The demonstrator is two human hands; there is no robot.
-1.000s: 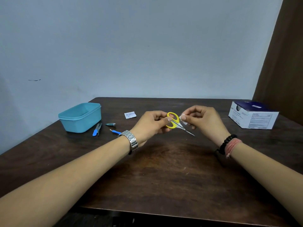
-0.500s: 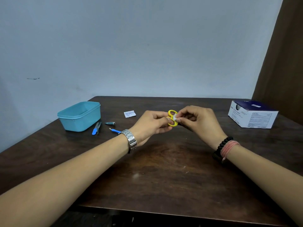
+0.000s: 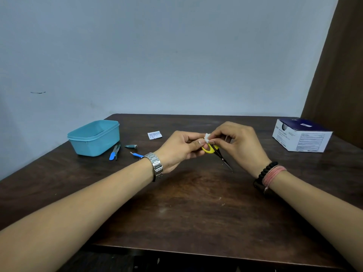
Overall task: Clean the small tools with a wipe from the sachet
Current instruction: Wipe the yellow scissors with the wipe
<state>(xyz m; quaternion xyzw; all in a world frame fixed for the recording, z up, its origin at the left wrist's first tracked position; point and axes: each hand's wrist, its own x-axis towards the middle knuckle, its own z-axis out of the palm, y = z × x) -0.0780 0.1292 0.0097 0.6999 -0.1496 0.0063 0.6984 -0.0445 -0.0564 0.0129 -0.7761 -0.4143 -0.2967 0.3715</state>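
Note:
Small scissors (image 3: 211, 149) with yellow handles hang above the middle of the table, blades pointing down toward me. My left hand (image 3: 179, 149) grips them by a handle loop. My right hand (image 3: 238, 143) pinches a small white wipe (image 3: 207, 138) against the top of the handles. A torn white sachet (image 3: 154, 135) lies flat behind my left hand. On the left lie a blue-handled tool (image 3: 113, 153), a nail clipper (image 3: 131, 146) and a small blue pick (image 3: 137, 154).
A teal plastic tub (image 3: 94, 137) stands at the back left, next to the loose tools. A white and blue box (image 3: 301, 137) sits at the back right. The dark wooden table (image 3: 196, 209) meets a wall behind.
The scissors have turned so their blades show again, pointing down toward me. My right hand with the wipe has moved up onto the top of the yellow handles.

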